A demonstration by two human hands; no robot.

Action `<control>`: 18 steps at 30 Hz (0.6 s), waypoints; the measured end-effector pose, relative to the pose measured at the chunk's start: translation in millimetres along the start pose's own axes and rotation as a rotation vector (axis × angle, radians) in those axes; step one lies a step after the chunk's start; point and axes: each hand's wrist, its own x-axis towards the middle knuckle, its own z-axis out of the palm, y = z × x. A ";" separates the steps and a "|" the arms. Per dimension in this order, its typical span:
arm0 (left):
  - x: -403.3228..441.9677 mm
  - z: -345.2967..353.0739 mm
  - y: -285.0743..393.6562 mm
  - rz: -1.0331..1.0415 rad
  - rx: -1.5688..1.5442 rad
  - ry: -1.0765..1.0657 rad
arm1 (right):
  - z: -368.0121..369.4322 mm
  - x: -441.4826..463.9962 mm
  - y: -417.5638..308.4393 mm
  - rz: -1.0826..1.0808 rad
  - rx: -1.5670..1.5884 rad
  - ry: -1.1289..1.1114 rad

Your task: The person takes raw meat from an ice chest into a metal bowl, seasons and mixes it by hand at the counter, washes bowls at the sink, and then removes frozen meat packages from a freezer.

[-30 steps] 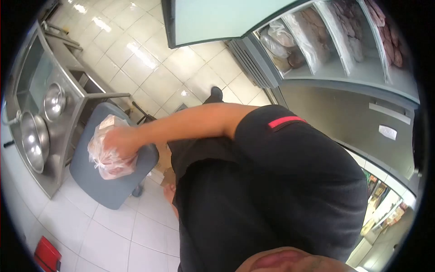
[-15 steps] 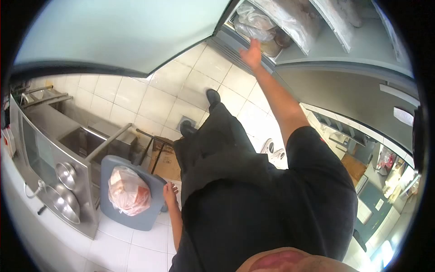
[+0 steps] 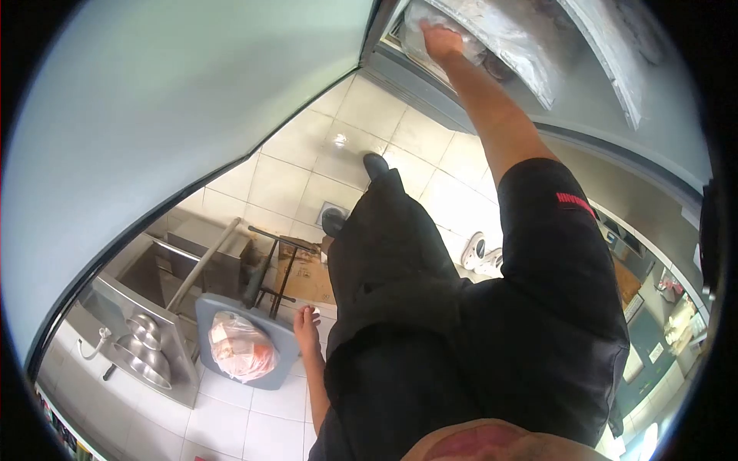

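My right hand (image 3: 442, 41) reaches into the open refrigerator, its fingers curled into a clear plastic bag (image 3: 419, 21) on a shelf. What that bag holds cannot be made out. Low at my side, my left hand (image 3: 306, 329) hangs with loosely bent fingers, next to a grey stool seat (image 3: 280, 361). A small white spot shows by its fingertips, too small to name. On the stool lies a tied translucent bag (image 3: 242, 347) with something pinkish-orange inside.
The wide refrigerator door (image 3: 184, 107) swings out on the left. More wrapped goods (image 3: 523, 42) line the shelves. Metal bowls (image 3: 144, 355) sit on a steel table at the lower left. Flattened cardboard (image 3: 306, 273) and white shoes (image 3: 475, 252) lie on the tiled floor.
My right hand has moved from the refrigerator's edge deeper in, onto the plastic bag. The door fills more of the view. My left hand still hangs by the stool.
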 end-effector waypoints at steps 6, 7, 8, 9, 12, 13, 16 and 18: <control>5.1 14.9 -13.7 -0.028 -0.008 -0.043 | 23.2 -37.0 28.1 -0.043 0.187 -0.043; 6.5 14.9 -16.1 -0.030 0.015 -0.050 | 17.9 -48.6 29.3 -0.053 0.202 -0.049; 8.9 15.2 -17.0 -0.030 0.037 -0.056 | 12.0 -59.3 30.1 -0.064 0.218 -0.054; 11.3 14.6 -18.0 -0.030 0.060 -0.059 | 6.4 -70.5 31.1 -0.070 0.237 -0.040; 25.8 9.2 -26.6 -0.077 0.094 -0.053 | -6.5 -94.3 35.1 -0.056 0.343 0.026; 31.8 5.2 -32.3 -0.053 0.086 -0.056 | -6.5 -99.5 35.2 -0.032 0.412 0.065; 45.1 -9.5 -43.5 0.017 0.060 -0.059 | -17.4 -106.9 32.8 0.026 0.566 0.154; 42.5 -12.1 -34.1 0.061 0.039 -0.054 | -16.2 -107.5 32.7 0.064 0.693 0.197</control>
